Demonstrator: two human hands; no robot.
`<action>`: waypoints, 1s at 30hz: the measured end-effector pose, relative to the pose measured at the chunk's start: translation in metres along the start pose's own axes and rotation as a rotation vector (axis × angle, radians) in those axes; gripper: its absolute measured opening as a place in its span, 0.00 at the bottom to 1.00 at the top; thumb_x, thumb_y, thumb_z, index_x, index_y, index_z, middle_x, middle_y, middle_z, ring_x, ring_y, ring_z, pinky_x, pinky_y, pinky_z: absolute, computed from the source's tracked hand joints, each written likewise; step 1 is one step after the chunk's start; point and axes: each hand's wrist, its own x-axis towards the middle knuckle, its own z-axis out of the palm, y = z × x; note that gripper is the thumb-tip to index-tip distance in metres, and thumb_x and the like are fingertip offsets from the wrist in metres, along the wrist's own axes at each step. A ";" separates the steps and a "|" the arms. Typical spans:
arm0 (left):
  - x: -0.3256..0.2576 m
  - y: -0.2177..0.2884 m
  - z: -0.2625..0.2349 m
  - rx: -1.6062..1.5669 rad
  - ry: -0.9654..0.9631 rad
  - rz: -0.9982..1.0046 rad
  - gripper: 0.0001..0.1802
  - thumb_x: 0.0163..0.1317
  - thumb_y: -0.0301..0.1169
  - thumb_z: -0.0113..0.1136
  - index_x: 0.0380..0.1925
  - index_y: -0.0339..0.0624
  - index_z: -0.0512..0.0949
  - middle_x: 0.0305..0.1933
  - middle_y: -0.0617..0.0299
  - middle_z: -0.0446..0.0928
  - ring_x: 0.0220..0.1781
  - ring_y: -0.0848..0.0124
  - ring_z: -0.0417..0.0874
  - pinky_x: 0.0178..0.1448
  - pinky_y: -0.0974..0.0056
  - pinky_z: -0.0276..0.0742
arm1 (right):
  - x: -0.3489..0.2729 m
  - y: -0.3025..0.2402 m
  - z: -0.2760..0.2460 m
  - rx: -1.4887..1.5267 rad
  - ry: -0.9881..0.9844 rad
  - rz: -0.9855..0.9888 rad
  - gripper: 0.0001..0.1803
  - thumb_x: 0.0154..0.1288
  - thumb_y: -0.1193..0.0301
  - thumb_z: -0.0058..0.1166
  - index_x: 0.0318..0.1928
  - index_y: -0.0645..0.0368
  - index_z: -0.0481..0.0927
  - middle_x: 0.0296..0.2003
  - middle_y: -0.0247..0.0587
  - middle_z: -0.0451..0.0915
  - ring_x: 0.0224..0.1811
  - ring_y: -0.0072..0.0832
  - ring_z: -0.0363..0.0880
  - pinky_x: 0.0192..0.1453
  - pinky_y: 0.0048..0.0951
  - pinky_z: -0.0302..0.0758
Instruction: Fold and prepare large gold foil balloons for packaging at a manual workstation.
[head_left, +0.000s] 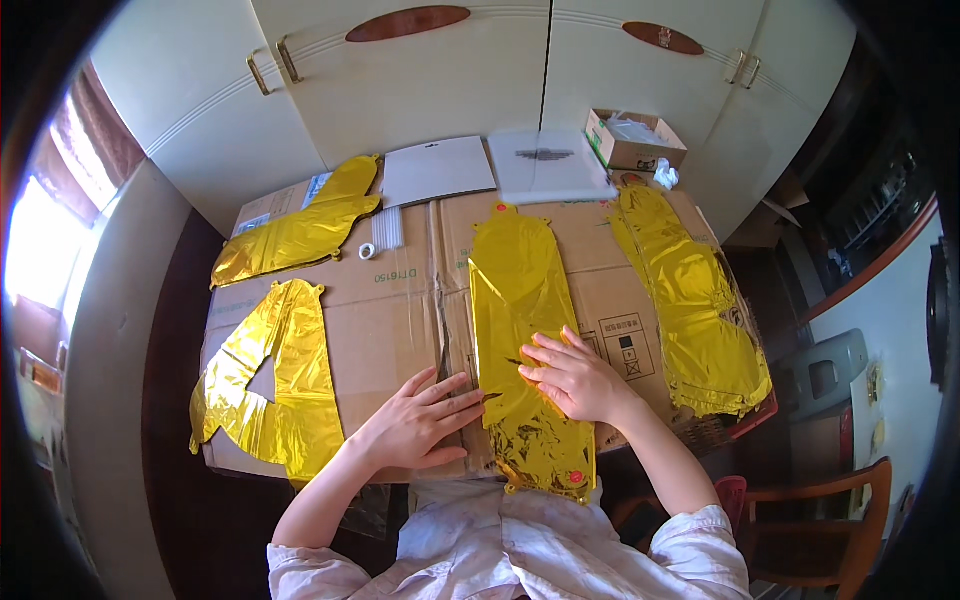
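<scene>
Both hands lie flat with fingers spread, the right hand (575, 378) pressing the long flat gold foil balloon (525, 350) at frame centre, the left hand (420, 425) on the brown cardboard-covered counter (385, 310) beside it. Smoothing likely works best with even, outward strokes that avoid creasing the foil.

Small open carton (636, 142), wooden chair (820, 520)

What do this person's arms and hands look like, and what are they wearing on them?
Two bare hands, the left hand and the right hand, with no gloves, rings or watch that I can see. The forearms are uncovered. Pale, whitish sleeves of a loose shirt are pushed up to about the elbows, crumpled in folds.
</scene>
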 end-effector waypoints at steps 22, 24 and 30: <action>0.000 0.004 -0.004 -0.017 -0.004 0.076 0.27 0.64 0.52 0.55 0.60 0.58 0.75 0.68 0.65 0.70 0.73 0.63 0.64 0.75 0.43 0.54 | 0.000 0.000 0.001 -0.017 0.003 -0.014 0.16 0.66 0.68 0.55 0.53 0.51 0.82 0.63 0.39 0.73 0.70 0.37 0.65 0.75 0.53 0.55; 0.002 0.005 -0.007 -0.037 0.003 0.087 0.26 0.64 0.52 0.55 0.59 0.56 0.76 0.68 0.64 0.70 0.72 0.63 0.65 0.74 0.43 0.56 | 0.000 0.001 0.001 -0.023 -0.005 -0.015 0.16 0.67 0.67 0.53 0.54 0.52 0.81 0.63 0.40 0.73 0.71 0.36 0.65 0.76 0.53 0.54; 0.016 0.000 -0.006 -0.071 0.070 0.027 0.27 0.65 0.49 0.56 0.59 0.48 0.75 0.67 0.62 0.70 0.71 0.62 0.67 0.73 0.47 0.58 | 0.001 -0.001 0.000 -0.029 -0.004 -0.023 0.16 0.66 0.68 0.54 0.54 0.52 0.80 0.63 0.40 0.73 0.70 0.38 0.65 0.75 0.54 0.55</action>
